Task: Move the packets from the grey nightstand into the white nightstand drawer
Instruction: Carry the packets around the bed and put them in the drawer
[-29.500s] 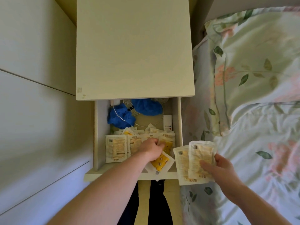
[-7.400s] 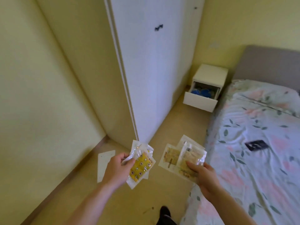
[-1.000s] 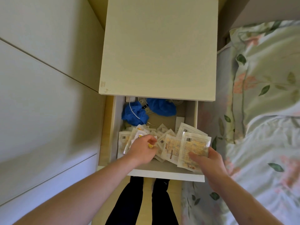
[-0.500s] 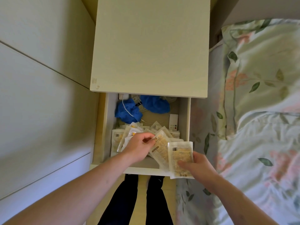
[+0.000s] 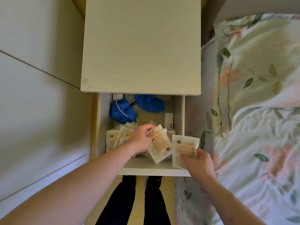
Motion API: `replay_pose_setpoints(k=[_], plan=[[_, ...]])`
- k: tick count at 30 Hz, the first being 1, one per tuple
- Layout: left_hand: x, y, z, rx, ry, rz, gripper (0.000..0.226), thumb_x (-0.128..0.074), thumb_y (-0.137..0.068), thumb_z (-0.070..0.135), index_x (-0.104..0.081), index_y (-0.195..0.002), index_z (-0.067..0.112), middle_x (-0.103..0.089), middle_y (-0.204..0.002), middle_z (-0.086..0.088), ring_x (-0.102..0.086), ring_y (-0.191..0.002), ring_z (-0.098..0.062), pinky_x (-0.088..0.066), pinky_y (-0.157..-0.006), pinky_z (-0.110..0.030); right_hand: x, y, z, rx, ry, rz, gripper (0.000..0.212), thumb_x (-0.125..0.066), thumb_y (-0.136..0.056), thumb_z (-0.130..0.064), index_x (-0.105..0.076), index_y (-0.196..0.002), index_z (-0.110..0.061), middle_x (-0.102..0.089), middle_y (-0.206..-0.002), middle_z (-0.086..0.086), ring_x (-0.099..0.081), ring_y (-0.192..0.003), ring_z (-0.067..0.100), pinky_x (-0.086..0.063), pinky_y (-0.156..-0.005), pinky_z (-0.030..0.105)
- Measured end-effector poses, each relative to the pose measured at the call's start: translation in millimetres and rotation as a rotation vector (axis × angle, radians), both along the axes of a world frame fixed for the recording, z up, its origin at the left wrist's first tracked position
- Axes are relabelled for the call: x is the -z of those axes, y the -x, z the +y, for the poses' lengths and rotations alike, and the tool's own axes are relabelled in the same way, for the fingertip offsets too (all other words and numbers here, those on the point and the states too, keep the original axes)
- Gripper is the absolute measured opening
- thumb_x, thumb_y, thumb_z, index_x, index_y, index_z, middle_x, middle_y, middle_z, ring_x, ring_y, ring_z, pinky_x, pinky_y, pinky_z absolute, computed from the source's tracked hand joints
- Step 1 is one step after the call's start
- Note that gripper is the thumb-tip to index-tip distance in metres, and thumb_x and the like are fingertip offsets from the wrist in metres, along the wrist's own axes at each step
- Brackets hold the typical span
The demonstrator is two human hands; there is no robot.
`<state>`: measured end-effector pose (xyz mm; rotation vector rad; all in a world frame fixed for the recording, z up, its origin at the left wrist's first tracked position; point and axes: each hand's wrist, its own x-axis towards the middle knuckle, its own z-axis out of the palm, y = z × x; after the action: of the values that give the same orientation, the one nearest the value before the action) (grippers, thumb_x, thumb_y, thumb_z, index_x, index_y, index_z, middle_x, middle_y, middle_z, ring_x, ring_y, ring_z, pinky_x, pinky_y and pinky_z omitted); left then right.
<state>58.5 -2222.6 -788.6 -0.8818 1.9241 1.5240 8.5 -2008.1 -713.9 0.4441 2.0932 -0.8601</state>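
The white nightstand (image 5: 141,46) stands below me with its drawer (image 5: 154,171) pulled open. Several pale packets (image 5: 113,140) with yellow contents lie heaped in the drawer's front half. My left hand (image 5: 142,138) is inside the drawer and pinches one packet (image 5: 159,144) by its upper edge, tilted above the heap. My right hand (image 5: 198,161) grips another packet or two (image 5: 185,146) at the drawer's front right corner, over its rim. The grey nightstand is out of view.
Blue crumpled fabric (image 5: 123,111), a white cable and a small white remote (image 5: 169,121) lie at the back of the drawer. A bed with floral bedding (image 5: 253,111) borders the nightstand on the right, white wardrobe panels (image 5: 40,111) on the left. My legs stand under the drawer front.
My left hand has taken one packet from my right hand's stack and carried it over the heap. My right hand has stayed at the drawer's front right corner with the rest.
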Motion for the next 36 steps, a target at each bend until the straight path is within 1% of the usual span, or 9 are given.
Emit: replay_pose_setpoints(k=[3, 5, 8, 12, 17, 20, 24, 31, 36], plan=[[15, 10, 13, 0.059, 0.045, 0.010, 0.023, -0.056, -0.103, 0.015, -0.067, -0.114, 0.033, -0.065, -0.116, 0.009, -0.063, -0.107, -0.011, -0.055, -0.071, -0.022, 3, 4, 2, -0.028, 0.014, -0.013, 0.023, -0.063, -0.093, -0.014, -0.065, -0.089, -0.037, -0.071, -0.093, -0.019, -0.064, -0.085, 0.000, -0.046, -0.060, 0.016], [23, 14, 24, 0.131, 0.108, 0.021, 0.027, -0.057, -0.102, 0.013, -0.067, -0.116, 0.034, -0.064, -0.114, 0.007, -0.064, -0.100, -0.014, -0.056, -0.072, -0.027, 8, 5, 2, -0.067, 0.019, -0.018, 0.021, -0.062, -0.093, -0.015, -0.068, -0.098, -0.034, -0.070, -0.095, -0.020, -0.063, -0.086, -0.003, -0.046, -0.060, 0.014], [34, 17, 35, 0.225, 0.196, 0.033, 0.035, -0.057, -0.101, 0.012, -0.066, -0.131, 0.028, -0.057, -0.129, 0.003, -0.055, -0.119, -0.017, -0.047, -0.101, -0.034, 16, 4, -2, -0.157, 0.006, -0.021, 0.030, -0.063, -0.089, -0.013, -0.069, -0.114, -0.030, -0.071, -0.097, -0.017, -0.064, -0.085, -0.003, -0.047, -0.057, 0.009], [36, 8, 31, 0.351, 0.296, 0.107, 0.060, -0.056, -0.094, -0.006, -0.055, -0.146, 0.025, -0.050, -0.138, 0.004, -0.044, -0.129, -0.018, -0.041, -0.110, -0.030, 28, 5, -17, -0.289, -0.011, 0.017, 0.049, -0.065, -0.083, -0.006, -0.053, -0.123, -0.031, -0.067, -0.102, -0.010, -0.067, -0.086, 0.010, -0.062, -0.060, 0.030], [35, -12, 11, 0.271, 0.312, 0.087, 0.071, -0.056, -0.093, -0.006, -0.038, -0.156, 0.023, -0.044, -0.153, -0.001, -0.041, -0.141, -0.022, -0.036, -0.119, -0.038, 36, 9, -43, -0.720, -0.098, 0.156, 0.079, -0.061, -0.083, 0.009, -0.031, -0.142, -0.035, -0.059, -0.116, 0.000, -0.066, -0.095, 0.028, -0.062, -0.076, 0.041], [37, -27, 3, 0.286, 0.353, 0.124, 0.064, -0.056, -0.095, 0.000, -0.044, -0.152, 0.024, -0.049, -0.148, 0.000, -0.046, -0.135, -0.021, -0.040, -0.115, -0.039, 41, 11, -57, -0.976, -0.244, 0.191, 0.072, -0.064, -0.084, 0.012, -0.041, -0.143, -0.023, -0.045, -0.132, 0.004, -0.067, -0.097, 0.031, -0.061, -0.081, 0.040], [32, -36, 4, 0.364, 0.366, 0.177, 0.057, -0.056, -0.096, 0.003, -0.050, -0.148, 0.026, -0.053, -0.144, 0.003, -0.046, -0.132, -0.019, -0.037, -0.111, -0.028, 43, 13, -62, -1.184, -0.396, 0.265, 0.058, -0.071, -0.086, 0.004, -0.053, -0.137, -0.015, -0.038, -0.135, 0.008, -0.060, -0.106, 0.027, -0.059, -0.087, 0.039], [26, -43, 11, 0.444, 0.393, 0.169, 0.061, -0.052, -0.096, 0.004, -0.044, -0.152, 0.027, -0.051, -0.146, 0.004, -0.045, -0.131, -0.018, -0.040, -0.112, -0.034, 41, 13, -45, -1.174, -0.404, 0.282, 0.059, -0.070, -0.087, 0.001, -0.046, -0.139, -0.015, -0.032, -0.138, 0.007, -0.057, -0.102, 0.024, -0.058, -0.085, 0.037], [-4, -44, 2, 0.464, 0.431, 0.127, 0.068, -0.052, -0.092, -0.002, -0.042, -0.153, 0.024, -0.045, -0.149, 0.006, -0.042, -0.132, -0.017, -0.043, -0.109, -0.032, 18, 2, -35, -0.980, -0.270, 0.285, 0.065, -0.066, -0.084, 0.000, -0.042, -0.140, -0.023, -0.025, -0.148, -0.001, -0.057, -0.106, 0.026, -0.057, -0.082, 0.037]])
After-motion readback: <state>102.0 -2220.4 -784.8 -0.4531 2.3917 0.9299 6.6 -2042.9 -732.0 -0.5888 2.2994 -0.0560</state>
